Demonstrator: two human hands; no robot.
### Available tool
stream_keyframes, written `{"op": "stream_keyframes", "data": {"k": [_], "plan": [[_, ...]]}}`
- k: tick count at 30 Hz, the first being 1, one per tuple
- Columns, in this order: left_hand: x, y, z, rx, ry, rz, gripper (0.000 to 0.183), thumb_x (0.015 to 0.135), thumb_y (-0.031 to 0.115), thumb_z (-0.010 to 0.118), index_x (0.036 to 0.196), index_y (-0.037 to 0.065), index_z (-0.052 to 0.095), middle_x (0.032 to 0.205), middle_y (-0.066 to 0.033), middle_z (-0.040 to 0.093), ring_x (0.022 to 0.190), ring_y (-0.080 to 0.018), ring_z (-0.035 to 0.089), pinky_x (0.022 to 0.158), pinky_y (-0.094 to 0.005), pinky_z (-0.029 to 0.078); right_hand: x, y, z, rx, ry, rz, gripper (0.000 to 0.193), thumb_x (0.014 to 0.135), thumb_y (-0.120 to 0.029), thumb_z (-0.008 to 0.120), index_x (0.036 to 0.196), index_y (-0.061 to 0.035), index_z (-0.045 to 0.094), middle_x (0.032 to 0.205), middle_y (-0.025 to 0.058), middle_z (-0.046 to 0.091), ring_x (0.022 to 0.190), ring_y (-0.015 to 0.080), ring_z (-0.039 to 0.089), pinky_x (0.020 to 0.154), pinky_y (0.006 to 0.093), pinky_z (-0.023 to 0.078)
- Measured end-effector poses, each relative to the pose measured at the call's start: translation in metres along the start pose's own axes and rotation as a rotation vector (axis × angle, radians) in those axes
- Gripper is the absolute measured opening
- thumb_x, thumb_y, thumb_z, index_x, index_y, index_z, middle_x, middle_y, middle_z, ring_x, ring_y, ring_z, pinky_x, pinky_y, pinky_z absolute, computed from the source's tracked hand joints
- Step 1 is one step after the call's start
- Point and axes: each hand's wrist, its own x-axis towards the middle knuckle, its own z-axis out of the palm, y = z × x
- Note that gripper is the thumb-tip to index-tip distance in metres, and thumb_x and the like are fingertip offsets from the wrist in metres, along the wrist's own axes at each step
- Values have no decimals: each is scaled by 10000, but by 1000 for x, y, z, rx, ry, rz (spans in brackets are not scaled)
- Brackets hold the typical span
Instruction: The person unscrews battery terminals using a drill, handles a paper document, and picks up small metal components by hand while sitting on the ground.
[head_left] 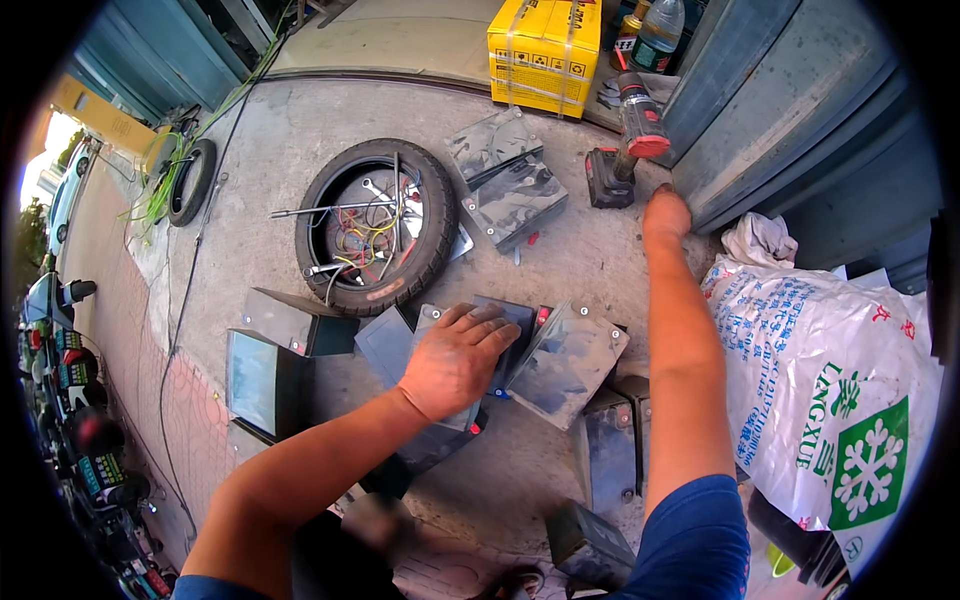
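Note:
My left hand lies palm down over a dark battery block, its fingers stretched out toward the right. Close to its fingertips is a dusty grey battery. Farther off, at the foot of the metal door frame, my right hand is closed with its fingers curled in; whatever it may hold is hidden. Beside that hand stands a red and black cordless drill on its battery pack. Two more dusty batteries sit on the concrete between the drill and a tyre.
The tyre encloses wrenches and coloured wires. Several batteries lie around my arms. A yellow box stands at the back, bottles beside it. The metal door and a white sack bound the right side. Parked scooters stand left.

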Motion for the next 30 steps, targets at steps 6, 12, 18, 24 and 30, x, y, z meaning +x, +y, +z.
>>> {"op": "stream_keyframes", "data": {"k": [6,12,18,24,30], "plan": [[0,-2,1,-8,7,5,364,860,19,655,1220,57,688,1247,-110,720,1278,-312,640,1097,-497,470,11,5,11,-7,-7,45,254,1048,-177,511,1164,-42,693,1062,165,797,970,319,794,791,453,648],[-3,-4,1,-11,7,-7,356,868,29,654,1221,63,689,1235,-107,724,1256,-303,646,1092,-495,472,2,0,11,-25,20,-36,249,1021,-187,550,1065,-42,747,1029,173,798,986,327,790,802,471,644],[-7,-5,2,12,-23,-13,417,838,55,657,1254,60,685,1252,-118,722,1257,-292,647,1123,-490,457,1,8,19,-22,84,-59,261,999,-169,562,946,-48,788,1027,186,792,943,332,792,789,471,642],[-8,-6,3,1,-32,-41,449,828,96,652,1275,63,677,1293,-132,707,1304,-286,614,1170,-481,423,7,32,45,269,-186,22,190,1004,-140,566,935,-63,725,927,152,726,800,267,700,650,408,545],[-14,-5,1,1,-31,-71,407,853,100,633,1254,47,682,1273,-143,714,1280,-300,623,1171,-469,420,-28,45,-14,1799,-840,628,110,1031,-123,571,929,-81,584,784,19,545,575,103,452,456,221,330]]}}
